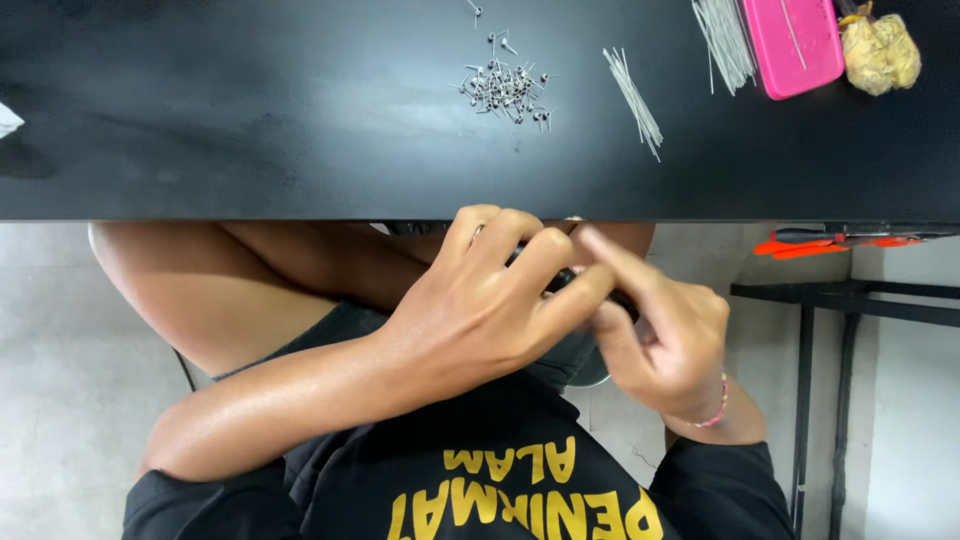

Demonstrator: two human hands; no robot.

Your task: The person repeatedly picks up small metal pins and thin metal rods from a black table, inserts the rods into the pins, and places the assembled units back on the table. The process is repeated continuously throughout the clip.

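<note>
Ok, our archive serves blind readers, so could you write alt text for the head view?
A person's left hand and right hand meet below the edge of a black table, fingers around a small dark object. On the table lie small metal pins, thin wires and a pink tray.

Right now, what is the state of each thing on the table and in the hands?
left hand: fingers curled over a small dark object
right hand: fingers touching that object, grip unclear
small metal pins: loose heap, some scattered
thin wires: lying flat, slightly fanned
pink case: lying flat, one wire on top
yellowish bag: crumpled
</note>
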